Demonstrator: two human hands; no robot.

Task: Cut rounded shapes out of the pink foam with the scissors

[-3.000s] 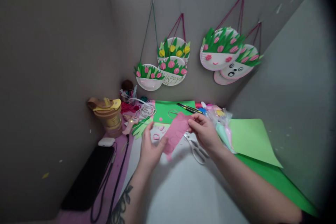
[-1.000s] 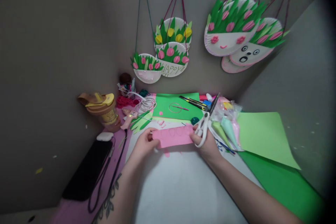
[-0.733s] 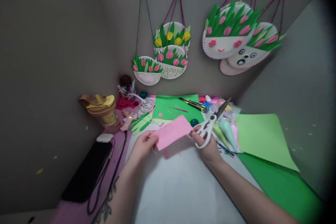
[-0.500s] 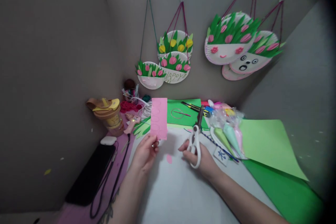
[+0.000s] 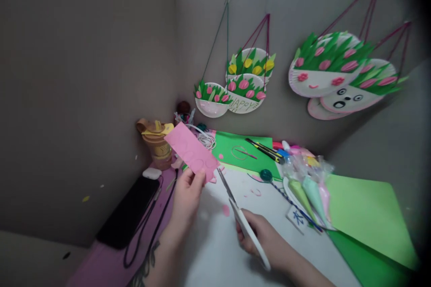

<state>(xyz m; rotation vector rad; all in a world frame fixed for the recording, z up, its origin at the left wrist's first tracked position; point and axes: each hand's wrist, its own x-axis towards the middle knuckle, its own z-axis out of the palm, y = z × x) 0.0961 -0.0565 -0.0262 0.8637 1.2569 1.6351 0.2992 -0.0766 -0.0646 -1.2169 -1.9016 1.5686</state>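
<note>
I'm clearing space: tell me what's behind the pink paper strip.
Past the edges of the pink paper strip show a brown cup and a coiled white cable; whatever lies directly behind its middle is covered.

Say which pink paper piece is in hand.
The big strip with drawn outlines, held in the left hand; the small pink scraps lie loose, unheld.

This is a paper-craft corner between grey walls (image 5: 87, 54), though whether in a home or a studio cannot be told. Paper-plate flower baskets (image 5: 323, 81) hang above a worktable (image 5: 208, 251) bearing utility knives (image 5: 264, 150), light-green paper (image 5: 367, 210) and pink cut-outs (image 5: 226, 210); white-handled scissors (image 5: 243, 220) are over it.
</note>
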